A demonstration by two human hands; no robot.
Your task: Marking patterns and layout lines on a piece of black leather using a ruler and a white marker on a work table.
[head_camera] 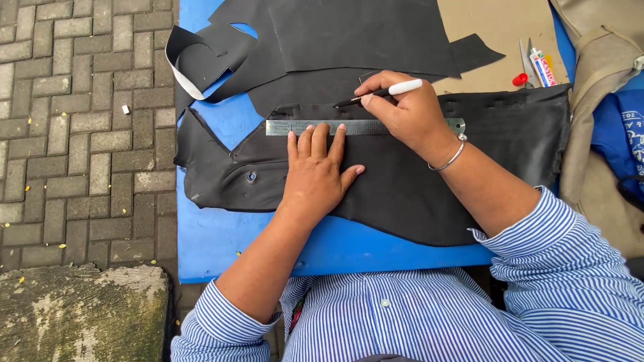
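My left hand (316, 171) lies flat, fingers together, pressing a steel ruler (302, 127) onto a large black leather piece (429, 194) spread on a blue table (221, 234). My right hand (402, 110) grips a marker pen (396, 89) with a white cap end, its dark tip touching the leather just above the ruler's upper edge. A metal bangle sits on my right wrist. Both sleeves are blue-and-white striped.
More black leather sheets (349, 33) lie at the back of the table, one with a curled white-backed edge (184, 67). A glue tube (542, 67), a red cap (520, 79) and a blade sit on brown card at the back right. Beige and blue bags (604, 100) lie right. Brick paving (80, 121) is left.
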